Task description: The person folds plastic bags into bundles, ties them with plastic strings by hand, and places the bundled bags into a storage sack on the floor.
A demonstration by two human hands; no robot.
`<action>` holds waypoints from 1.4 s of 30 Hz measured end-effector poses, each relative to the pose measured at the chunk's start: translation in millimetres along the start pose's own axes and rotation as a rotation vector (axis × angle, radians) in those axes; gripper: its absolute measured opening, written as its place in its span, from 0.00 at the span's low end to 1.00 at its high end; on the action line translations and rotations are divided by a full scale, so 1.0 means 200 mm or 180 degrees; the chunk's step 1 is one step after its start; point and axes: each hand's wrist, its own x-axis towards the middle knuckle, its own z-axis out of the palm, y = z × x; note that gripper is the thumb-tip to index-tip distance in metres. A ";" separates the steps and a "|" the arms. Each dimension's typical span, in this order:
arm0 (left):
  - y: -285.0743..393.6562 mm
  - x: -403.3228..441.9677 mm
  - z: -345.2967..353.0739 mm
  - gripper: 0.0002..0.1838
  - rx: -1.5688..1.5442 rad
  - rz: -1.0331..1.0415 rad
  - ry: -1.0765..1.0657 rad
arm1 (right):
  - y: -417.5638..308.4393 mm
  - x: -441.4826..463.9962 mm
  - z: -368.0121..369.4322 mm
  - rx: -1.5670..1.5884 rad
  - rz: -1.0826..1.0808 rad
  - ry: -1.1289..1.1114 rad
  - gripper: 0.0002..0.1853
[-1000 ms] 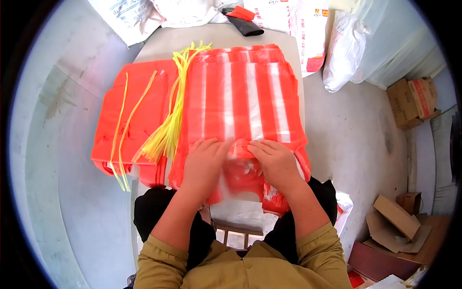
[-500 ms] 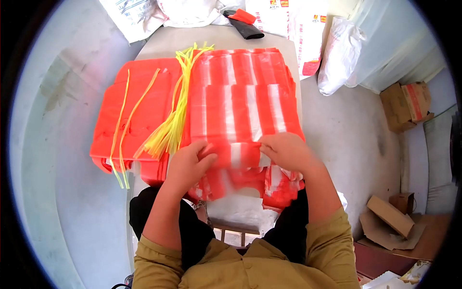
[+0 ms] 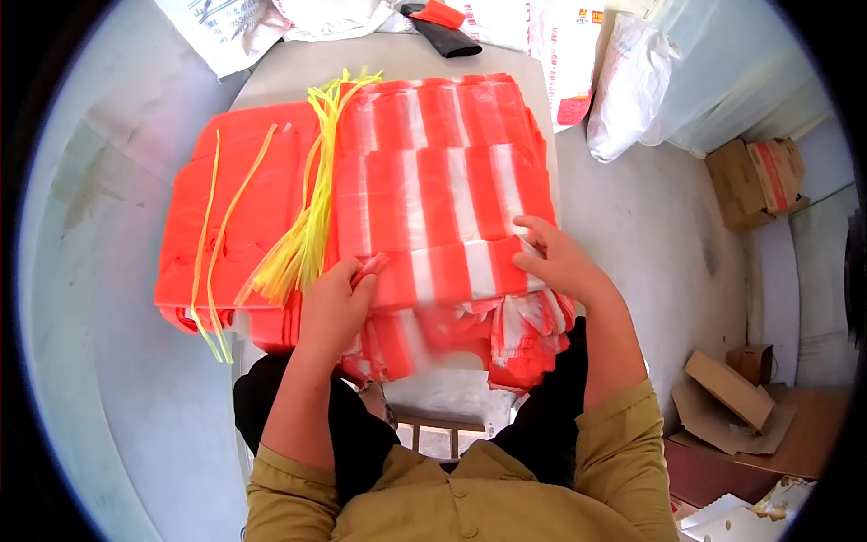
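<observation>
A stack of red-and-white striped plastic bags (image 3: pixel 433 190) lies on the table in front of me, its near edge crumpled and hanging over. The top bag has its near part folded over in a band. My left hand (image 3: pixel 339 298) pinches the left end of that band. At the right end, my right hand (image 3: pixel 555 260) has thumb and fingers apart beside the band's edge. Yellow strips (image 3: pixel 312 221) lie in a bundle along the stack's left side. Further left is a pile of plain red bags (image 3: pixel 230 208) with two loose yellow strips on top.
Behind the stack, a black and red roll (image 3: pixel 445 34) lies at the far edge of the table (image 3: pixel 316 63). White printed sacks (image 3: pixel 573 59) stand beyond it. Cardboard boxes (image 3: pixel 754 185) are on the floor at right, with more cardboard (image 3: pixel 736 397) nearer.
The top bag's near edge has been pulled toward me and folded into a band. My hands have moved apart to its two ends, and my right hand's fingers have opened.
</observation>
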 end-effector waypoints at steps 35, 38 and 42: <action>-0.10 -0.16 0.01 0.25 -0.0532 0.0464 0.0210 | 0.11 -0.15 -0.06 -0.0760 -0.0572 0.0179 0.11; -0.06 -0.19 -0.04 0.30 -0.0171 0.0569 -0.0174 | 0.07 -0.19 -0.07 -0.0833 -0.0624 0.0104 0.16; -0.01 -0.19 -0.02 0.33 0.0219 0.0488 -0.0086 | 0.04 -0.23 -0.07 -0.0847 -0.0534 -0.0061 0.22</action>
